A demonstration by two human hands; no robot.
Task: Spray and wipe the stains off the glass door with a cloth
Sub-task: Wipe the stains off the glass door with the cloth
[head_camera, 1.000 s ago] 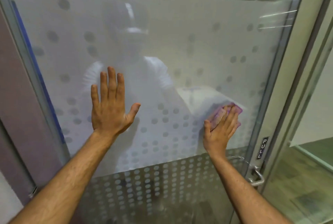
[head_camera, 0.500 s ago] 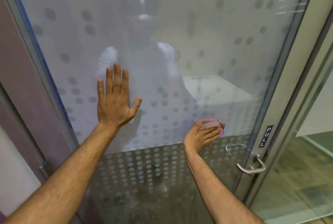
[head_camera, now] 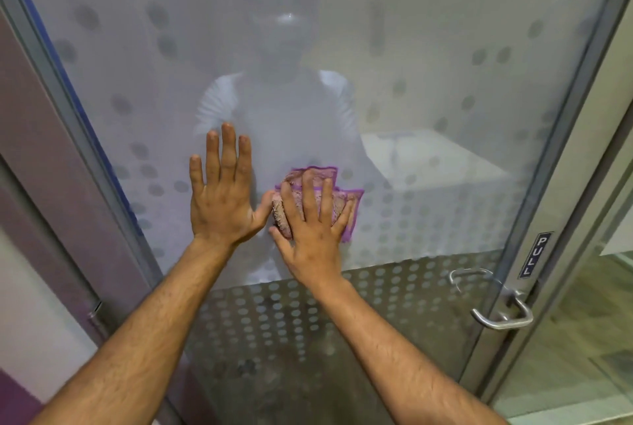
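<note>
Two hands on glass: both palms lie against the door (head_camera: 428, 89), side by side and almost touching at the thumbs.
Left hand (head_camera: 222, 198): flat on the bare frosted pane, fingers straight and close together, holding nothing; it seems to steady the door.
Right hand (head_camera: 313, 219): fingers straight and spread, pressing the cloth (head_camera: 346, 198) against the glass; the thumb lies along the cloth's left edge.
Cloth: pink with a purple hem, folded or bunched, sandwiched between the right palm and the pane at mid-height, just above the dotted lower band (head_camera: 294, 315).
Stains: none can be told apart from the frosting and reflections here.
Spray bottle: not in view.
Risk, slip: the cloth is held by pressure alone, so easing off mid-stroke would probably let it slide down or drop.
Risk, prints: the bare left palm may leave fresh marks on the pane, which would need a further pass.
Risk, swing: the door's handle (head_camera: 503, 316) sits low at the right; a hard push could move the door if unlatched.
Risk, smears: a bunched cloth touches unevenly and may streak rather than lift dirt.
</note>
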